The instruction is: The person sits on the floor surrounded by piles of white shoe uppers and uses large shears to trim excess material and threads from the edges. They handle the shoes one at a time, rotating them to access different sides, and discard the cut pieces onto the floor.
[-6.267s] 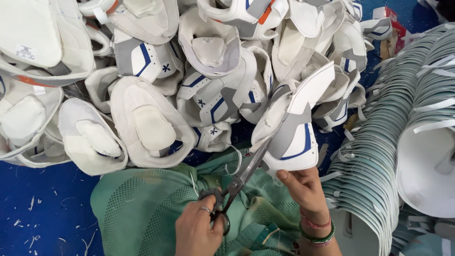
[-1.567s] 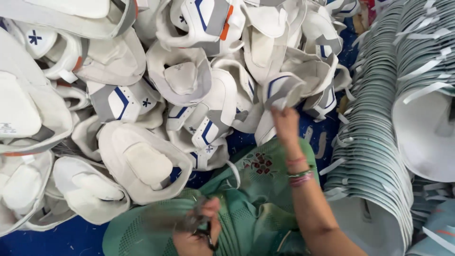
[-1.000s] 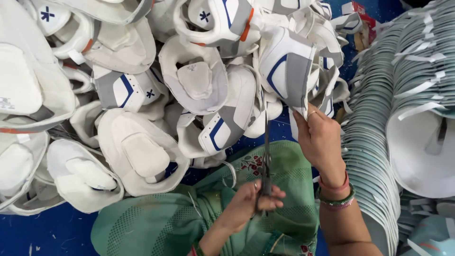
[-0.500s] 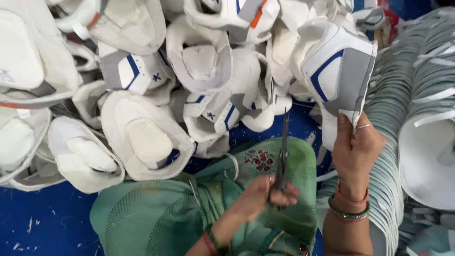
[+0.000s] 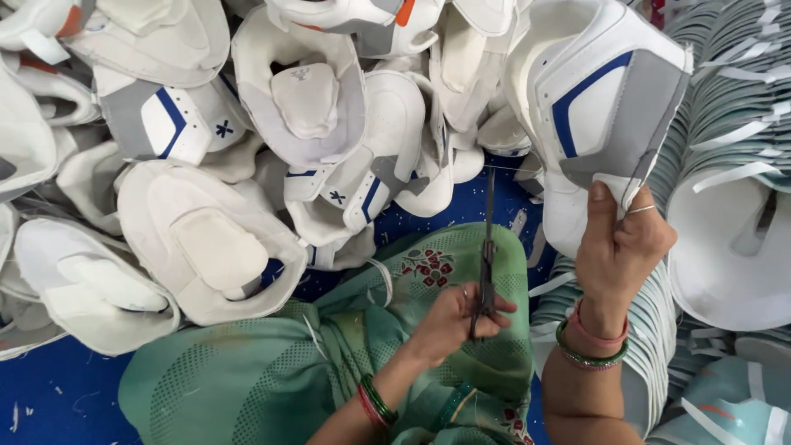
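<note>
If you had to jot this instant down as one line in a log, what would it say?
left hand: grips scissors, blades up | right hand: holds up white shoe upper | ahead: pile of uppers | lap: green cloth

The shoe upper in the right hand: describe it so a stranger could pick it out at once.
Start from the big heap of white shoe uppers covering the blue floor, then look to its right edge, beside the stacked pale soles. There the right hand holds up one shoe upper. Unlike its neighbours, it is lifted clear, outer side showing a blue stripe and grey panel.
</note>
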